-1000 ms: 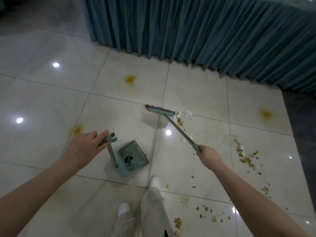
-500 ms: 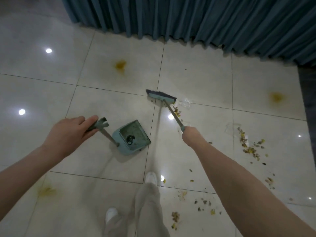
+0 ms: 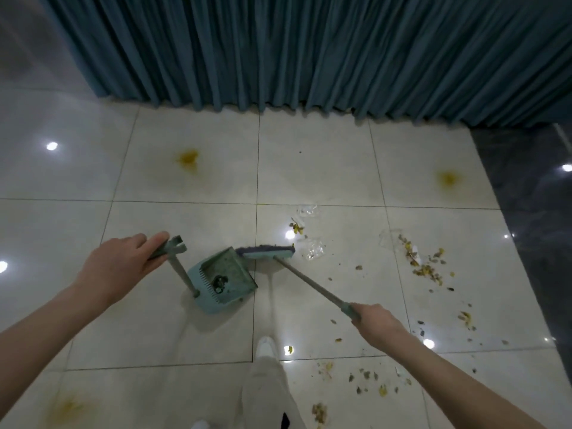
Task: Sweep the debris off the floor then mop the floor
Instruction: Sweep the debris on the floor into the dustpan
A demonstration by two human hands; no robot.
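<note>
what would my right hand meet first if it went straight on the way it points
Probably the broom head, beside the dustpan: the right hand points up-left along the broom handle it holds. Depth is unclear, as the hand is above the floor.

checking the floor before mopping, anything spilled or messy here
Yes. Dry leafy debris is scattered over the floor right of the broom, with clear plastic scraps beside its head, and yellow stains mark it in several spots.
</note>
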